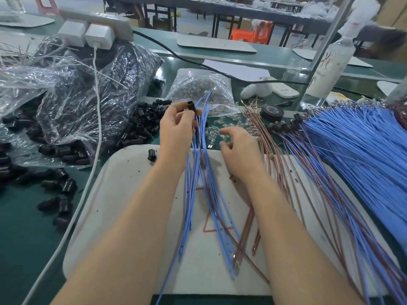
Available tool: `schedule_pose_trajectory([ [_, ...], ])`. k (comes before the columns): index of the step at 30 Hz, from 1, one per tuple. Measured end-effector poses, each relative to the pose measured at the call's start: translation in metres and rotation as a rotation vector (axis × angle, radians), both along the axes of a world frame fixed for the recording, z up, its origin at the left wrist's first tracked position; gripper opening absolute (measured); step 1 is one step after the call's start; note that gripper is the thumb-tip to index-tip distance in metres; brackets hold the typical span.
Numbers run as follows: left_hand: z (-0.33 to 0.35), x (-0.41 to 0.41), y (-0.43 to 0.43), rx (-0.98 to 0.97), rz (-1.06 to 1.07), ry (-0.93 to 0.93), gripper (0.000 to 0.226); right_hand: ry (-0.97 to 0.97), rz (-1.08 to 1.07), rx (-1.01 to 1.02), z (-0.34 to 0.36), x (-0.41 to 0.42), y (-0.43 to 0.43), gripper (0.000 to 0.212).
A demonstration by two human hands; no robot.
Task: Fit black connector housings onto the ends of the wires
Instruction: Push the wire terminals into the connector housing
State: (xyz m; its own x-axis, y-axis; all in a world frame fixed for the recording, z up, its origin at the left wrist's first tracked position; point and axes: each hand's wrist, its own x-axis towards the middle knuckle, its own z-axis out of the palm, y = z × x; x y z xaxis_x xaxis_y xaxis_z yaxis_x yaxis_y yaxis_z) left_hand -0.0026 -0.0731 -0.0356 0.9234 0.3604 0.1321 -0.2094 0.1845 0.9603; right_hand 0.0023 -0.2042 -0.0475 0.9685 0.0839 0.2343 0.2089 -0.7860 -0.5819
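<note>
green-topped bench (26,234) | long tables behind (220,7) | orange stool (253,35) | pale floor (196,25)

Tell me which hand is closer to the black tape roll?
Right. The right hand is just left of the tape roll; the left hand, pinching a black housing, is farther left.

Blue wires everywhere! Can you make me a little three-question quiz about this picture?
1. True or false: the left hand holds a black connector housing.
2. The lone housing on the white mat lies: A) just left of the left forearm; B) at the mat's right edge; C) at the mat's near edge.
3. Fill in: the biggest wire bundle, at far right, is ___.
Key: 1 true; 2 A; 3 blue.
</note>
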Motion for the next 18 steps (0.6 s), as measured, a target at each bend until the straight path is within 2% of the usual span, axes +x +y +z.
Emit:
schedule_pose_trajectory([
  [3,0.001,-0.001,0.000,-0.022,0.003,0.004,0.016,-0.036,0.009,-0.109,-0.003,0.000,0.005,0.030],
  [10,0.000,-0.001,-0.004,0.048,-0.026,-0.018,0.021,0.005,-0.024,-0.107,-0.011,0.005,0.013,0.025],
  [16,-0.002,-0.003,-0.008,0.139,-0.103,-0.052,0.025,-0.017,-0.032,-0.045,-0.012,0.004,0.013,0.013],
  [18,-0.002,-0.003,-0.010,0.201,-0.127,-0.046,0.026,-0.035,-0.038,0.102,-0.008,0.002,0.011,0.010],
])
